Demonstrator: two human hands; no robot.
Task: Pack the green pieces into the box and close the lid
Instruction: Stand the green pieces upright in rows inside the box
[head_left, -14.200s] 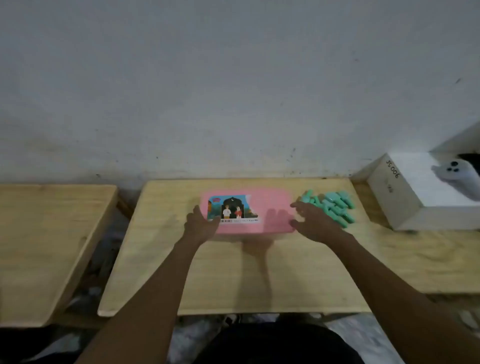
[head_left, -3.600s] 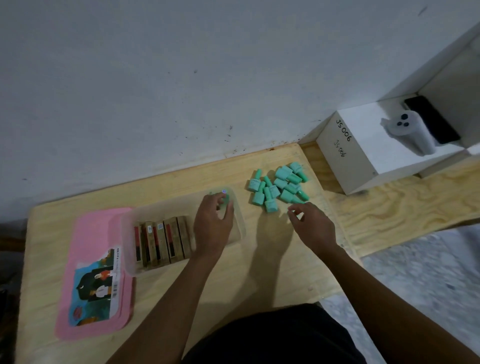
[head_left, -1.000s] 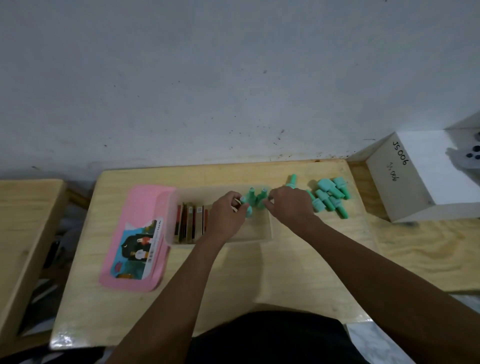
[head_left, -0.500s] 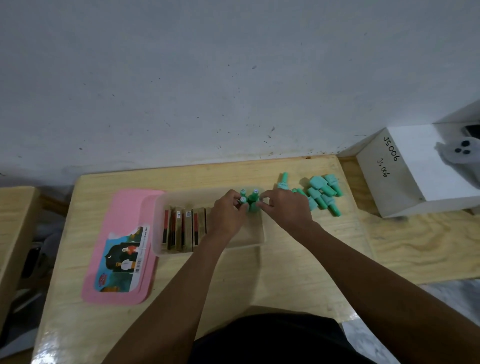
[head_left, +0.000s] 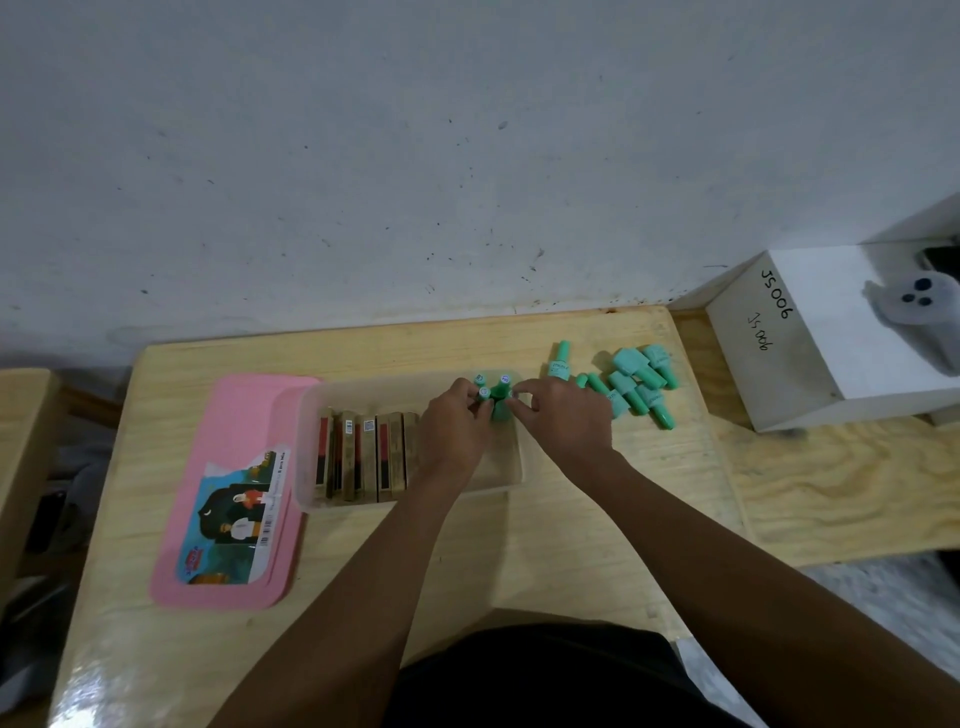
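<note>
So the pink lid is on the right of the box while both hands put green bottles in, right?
No, the pink lid lies left of the box, as the head view shows. The left hand and right hand do put green bottles in.

We see a pale wooden table (head_left: 519, 545) with visible grain and a glossy varnished near corner, a frosted translucent plastic box (head_left: 306, 447), its smooth pink plastic lid (head_left: 244, 415) bearing a shiny printed paper label (head_left: 244, 509), smooth plastic green bottles (head_left: 636, 384), and a matt, rough plastered wall (head_left: 467, 156).
</note>
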